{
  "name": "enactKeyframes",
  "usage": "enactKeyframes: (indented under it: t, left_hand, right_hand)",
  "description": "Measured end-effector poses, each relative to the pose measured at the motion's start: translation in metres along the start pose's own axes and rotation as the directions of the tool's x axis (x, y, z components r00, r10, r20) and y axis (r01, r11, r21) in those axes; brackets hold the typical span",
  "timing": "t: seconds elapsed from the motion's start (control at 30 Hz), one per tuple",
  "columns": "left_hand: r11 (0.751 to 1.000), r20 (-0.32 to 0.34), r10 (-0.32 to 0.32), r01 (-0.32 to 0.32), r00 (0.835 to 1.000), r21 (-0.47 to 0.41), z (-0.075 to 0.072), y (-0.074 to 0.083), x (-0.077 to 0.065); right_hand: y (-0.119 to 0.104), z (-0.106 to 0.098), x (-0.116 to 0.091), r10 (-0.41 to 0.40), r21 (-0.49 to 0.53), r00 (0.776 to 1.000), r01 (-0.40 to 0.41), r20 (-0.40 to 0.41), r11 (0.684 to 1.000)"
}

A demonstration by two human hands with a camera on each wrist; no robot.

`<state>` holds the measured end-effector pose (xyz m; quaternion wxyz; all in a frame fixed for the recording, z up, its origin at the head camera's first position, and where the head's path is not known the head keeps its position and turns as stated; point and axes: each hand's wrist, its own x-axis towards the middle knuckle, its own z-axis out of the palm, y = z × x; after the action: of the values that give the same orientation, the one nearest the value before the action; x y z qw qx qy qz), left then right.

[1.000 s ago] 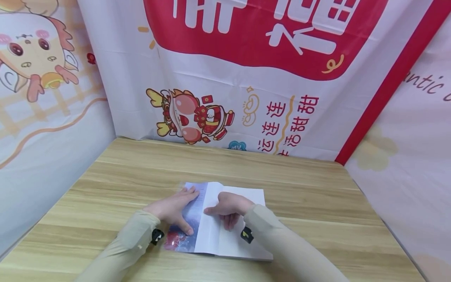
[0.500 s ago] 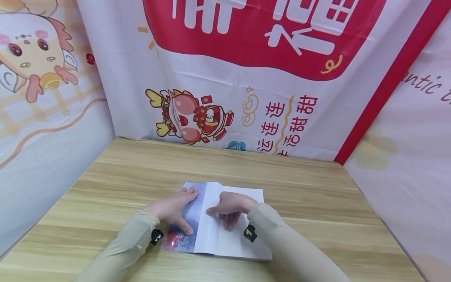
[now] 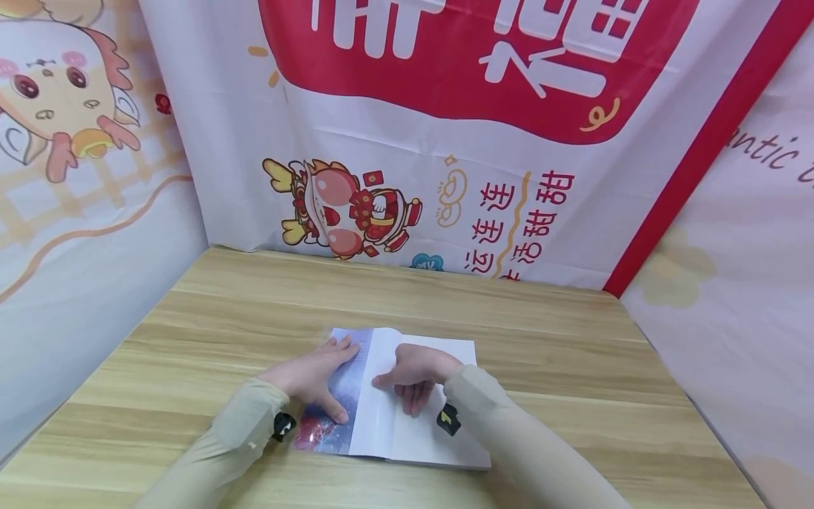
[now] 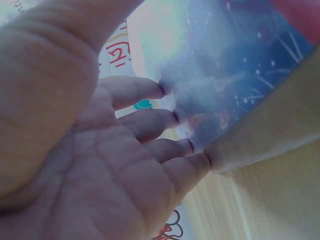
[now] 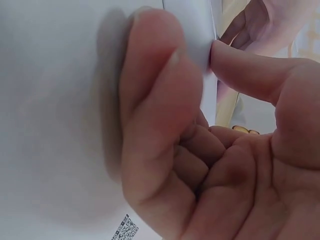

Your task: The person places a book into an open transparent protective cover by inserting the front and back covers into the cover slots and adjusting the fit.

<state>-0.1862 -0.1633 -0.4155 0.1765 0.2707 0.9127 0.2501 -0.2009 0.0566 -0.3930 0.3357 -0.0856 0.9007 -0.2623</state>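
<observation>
An open book point(image 3: 439, 442) lies on the wooden table, its blank white page facing up on the right. To the left spreads its glossy blue-purple cover point(image 3: 340, 440), with a red tree printed near the bottom; a white flap point(image 3: 374, 431) lies along the cover's inner side. My left hand point(image 3: 314, 375) rests on the cover with fingers and thumb spread. In the left wrist view its fingertips point(image 4: 174, 118) touch the shiny sheet. My right hand point(image 3: 420, 371) presses the flap with its extended thumb point(image 5: 240, 67), while its other fingers curl over the white page and hold nothing.
The wood-grain table point(image 3: 547, 339) extends around the book on all sides. Behind it hangs a white and red printed cloth point(image 3: 394, 141), with more printed cloth point(image 3: 95, 177) at the left and right. Black wrist devices point(image 3: 283, 426) sit on both sleeves.
Over the last second my right hand has shifted very slightly to the right on the flap. The left hand and the book stay where they were.
</observation>
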Motion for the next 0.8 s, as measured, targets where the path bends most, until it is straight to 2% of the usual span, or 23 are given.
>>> enactKeyframes:
  t: [0.23,0.47,0.8]
  left_hand:
    - [1.000,0.005,-0.016,0.016,1.000,0.006,0.000,0.002,0.000]
    - [0.999,0.011,-0.032,0.032,0.999,0.010,0.000,0.004,-0.001]
    - [1.000,0.011,-0.014,0.014,1.000,-0.014,0.000,0.002,0.000]
  right_hand:
    - [-0.002,0.003,0.001,0.018,0.018,0.999,-0.018,-0.026,1.000]
    - [-0.005,0.005,-0.001,0.049,-0.006,0.997,-0.049,-0.051,0.999]
    - [0.008,-0.008,0.004,-0.007,0.063,0.999,0.004,0.036,0.998]
